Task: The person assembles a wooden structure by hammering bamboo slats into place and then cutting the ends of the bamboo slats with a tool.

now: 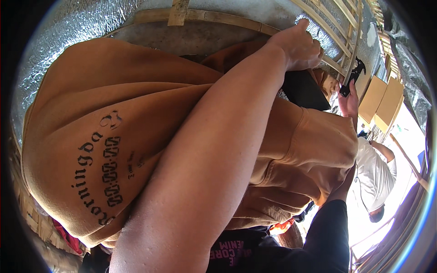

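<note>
Currently, a black tool point(350, 86) is gripped by the right hand point(349, 103). Near the lattice point(357, 38) edge, the left hand point(298, 45) is curled, hold unclear.

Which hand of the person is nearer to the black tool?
Right: the right hand holds the black tool; the left hand is apart, to the tool's left, near the bamboo frame.

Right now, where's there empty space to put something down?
Maybe the shiny silver surface, bare between the brown cloth and the picture's upper-left edge, though I can't tell if it's level. A narrow grey patch between that cloth and the curved bamboo strip looks bare too. It's crowded at upper right: left fingers, slatted bamboo frame, right fingers, black tool.
</note>
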A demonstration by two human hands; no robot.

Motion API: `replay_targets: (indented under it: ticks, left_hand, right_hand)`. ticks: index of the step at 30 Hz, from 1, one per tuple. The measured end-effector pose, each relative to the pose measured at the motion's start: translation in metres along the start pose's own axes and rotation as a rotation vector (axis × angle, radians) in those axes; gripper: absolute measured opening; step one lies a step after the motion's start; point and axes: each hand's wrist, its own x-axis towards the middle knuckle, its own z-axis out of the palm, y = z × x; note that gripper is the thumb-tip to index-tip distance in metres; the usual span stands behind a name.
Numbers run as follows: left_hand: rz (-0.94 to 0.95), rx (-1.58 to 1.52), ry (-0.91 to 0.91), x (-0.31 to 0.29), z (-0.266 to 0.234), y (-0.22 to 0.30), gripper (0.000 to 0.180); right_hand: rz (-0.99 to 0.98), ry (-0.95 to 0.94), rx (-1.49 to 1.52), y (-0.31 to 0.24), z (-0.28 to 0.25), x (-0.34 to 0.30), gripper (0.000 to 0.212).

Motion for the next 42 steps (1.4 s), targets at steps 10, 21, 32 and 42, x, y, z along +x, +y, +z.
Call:
replay_targets:
  ticks: [10, 21, 32, 42]
  left_hand:
    - [-0.028, 0.030, -0.061, -0.002, 0.000, -0.004, 0.025]
    - [-0.001, 0.006, -0.098, 0.007, -0.003, -0.004, 0.022]
    - [0.034, 0.003, -0.123, 0.004, -0.007, -0.005, 0.022]
    - [0.030, -0.007, -0.127, 0.005, -0.007, -0.006, 0.022]
  right_hand:
    - [0.011, 0.033, -0.023, 0.004, 0.013, 0.002, 0.028]
    - [-0.009, -0.032, -0.004, -0.001, 0.007, -0.002, 0.030]
    - [0.004, 0.022, 0.000, 0.000, 0.004, 0.002, 0.025]
    - [-0.004, 0.029, -0.015, 0.001, 0.008, 0.002, 0.024]
